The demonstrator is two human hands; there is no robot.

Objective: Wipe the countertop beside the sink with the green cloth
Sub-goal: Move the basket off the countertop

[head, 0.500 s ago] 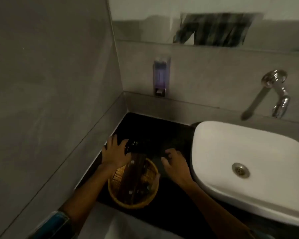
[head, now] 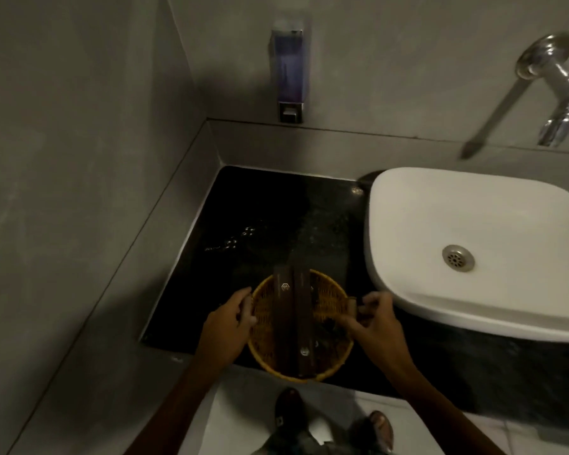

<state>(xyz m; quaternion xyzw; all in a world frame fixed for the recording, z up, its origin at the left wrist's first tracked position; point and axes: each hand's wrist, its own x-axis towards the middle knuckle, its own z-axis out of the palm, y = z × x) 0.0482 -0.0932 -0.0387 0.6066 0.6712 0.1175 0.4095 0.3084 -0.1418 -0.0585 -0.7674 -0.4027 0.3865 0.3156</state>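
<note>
Green cloth, the thing the task turns on, shows nowhere in the head view; where it lies cannot be told. Black stone countertop (head: 276, 205) spreads left of the white sink (head: 473, 231), and a trail of water beads glints on it at about ten o'clock from the wicker basket (head: 329, 300). That basket sits at the counter's front edge, hanging partly over it, with two long dark brown packets (head: 296, 320) laid across it. The left hand (head: 227, 323) curls round the basket rim at nine o'clock, and the right hand (head: 375, 323) pinches the rim at three o'clock, so both are closed on the basket. A soap dispenser (head: 289, 70) hangs on the wall at twelve o'clock, a chrome tap (head: 552, 83) at two o'clock. By my reading the wiping has not begun: the basket looks to be getting cleared aside, and fetching the cloth and wiping the whole surface remain.
</note>
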